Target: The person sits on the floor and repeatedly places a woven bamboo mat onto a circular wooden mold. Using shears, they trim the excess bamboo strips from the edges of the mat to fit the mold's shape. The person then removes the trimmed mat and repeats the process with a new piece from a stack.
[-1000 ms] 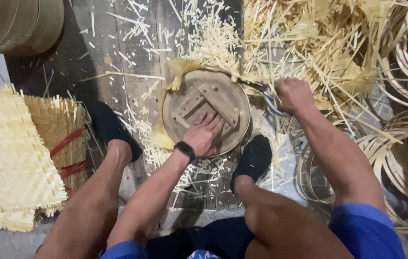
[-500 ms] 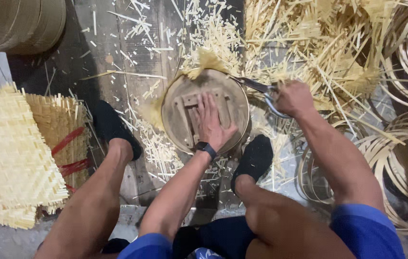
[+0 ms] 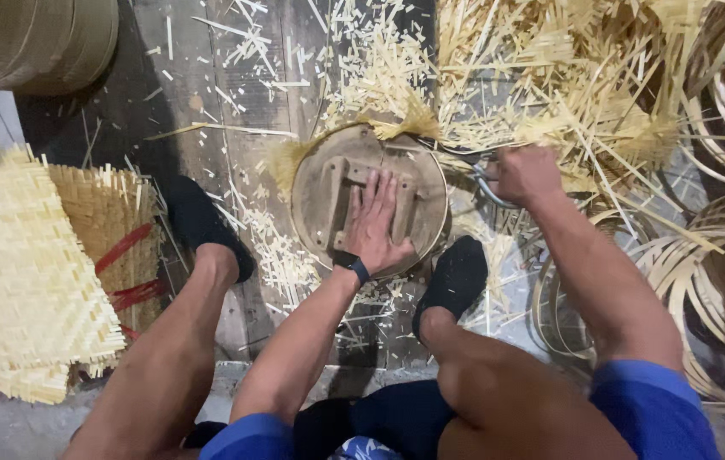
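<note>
Wooden and round, the disc (image 3: 328,192) lies on the plank floor (image 3: 209,94) between the person's two black-socked feet, with raised wooden battens across its top and frayed yellow strips poking out from under its far rim. The left hand (image 3: 372,223) lies flat and open on the battens, fingers spread, pressing it down and gripping nothing. The right hand (image 3: 526,173) is closed round the handles of metal shears (image 3: 483,175), whose blades reach to the disc's right edge. Trimming the woven piece round the disc seems to be the step in hand; carrying on would call for a steady press and a cut close along the rim. Pale offcuts (image 3: 379,60) litter the floor, thin and splintery. Flat woven mats (image 3: 22,281) are stacked at left; coiled bamboo hoops (image 3: 720,281) lie at right.
</note>
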